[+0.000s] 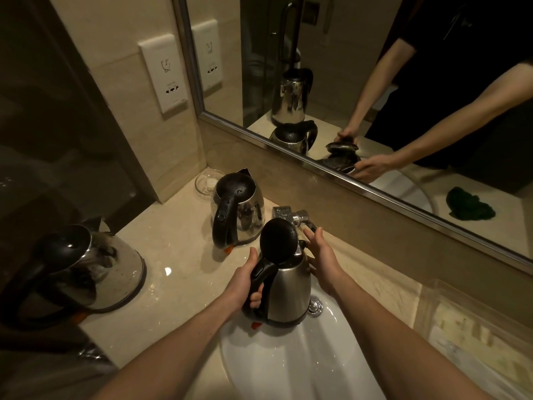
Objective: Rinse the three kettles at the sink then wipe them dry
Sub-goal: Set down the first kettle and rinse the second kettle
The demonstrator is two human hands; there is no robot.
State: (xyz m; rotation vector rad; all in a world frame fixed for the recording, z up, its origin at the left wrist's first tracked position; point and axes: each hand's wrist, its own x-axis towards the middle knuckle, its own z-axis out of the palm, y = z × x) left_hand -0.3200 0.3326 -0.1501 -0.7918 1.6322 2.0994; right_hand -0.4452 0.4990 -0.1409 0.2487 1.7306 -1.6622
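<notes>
Left hand (243, 287): fingers (255, 298) clenched round the black handle of the held kettle (284, 295), thumb up along the handle top

Right hand (323, 258): fingers (310, 236) released and spread, palm against the far side of the same kettle near its spout; no grasp

Held kettle: brushed steel body, black base, black lid (278, 241) hinged open and standing up; held upright above the left part of the white sink (288, 365), just below the chrome tap (291, 216); whether water runs cannot be told

Sink: oval basin set in the bench (173, 255), chrome fitting (314, 306) on its rear wall just right of the kettle

Second kettle (239, 210): polished steel, black lid shut, droplets on top; stands on the bench left of the tap, near the mirror (346, 82)

Third kettle (83, 269): steel with black lid and handle; stands on the bench at far left, well apart from the sink

Glass dish (206, 183): clear, in the bench corner just behind the second kettle

Wall socket plate (164, 73): white, on the tiled wall left of the mirror

Green cloth (467, 207): seen only as a mirror reflection, lying crumpled on the bench
</notes>
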